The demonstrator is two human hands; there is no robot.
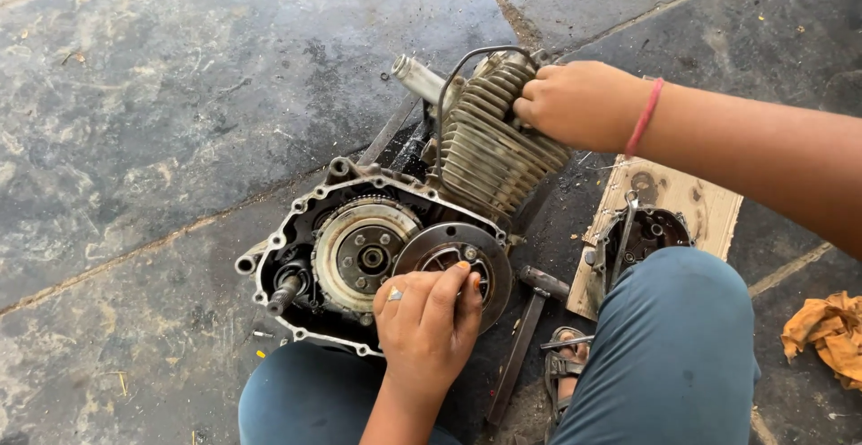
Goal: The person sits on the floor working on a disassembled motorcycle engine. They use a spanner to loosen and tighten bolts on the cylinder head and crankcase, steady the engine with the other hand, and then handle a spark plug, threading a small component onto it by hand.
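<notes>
The left hand [427, 317], with a ring on one finger, has its fingers [456, 285] pressed together on the round metal disc [452, 261] in the open side of the engine [377, 247], which lies on the stone floor [162, 113] between the knees. Beside it sits the larger clutch plate [359, 252], and a hammer [530, 319] lies near the right leg. Farther away, the right hand [584, 104] grips the finned cylinder [489, 149], fingers curled around its top.

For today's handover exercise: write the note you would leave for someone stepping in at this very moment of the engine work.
Left hand: fingertips on the round clutch disc in the open side of the engine.
Right hand: closed over the top of the finned cylinder, steadying it.
Done: side cover is off, lying on cardboard to the right.
Left: clutch parts remain seated in the case.
Nearby: hammer by the knee, yellow rag at far right.
</notes>
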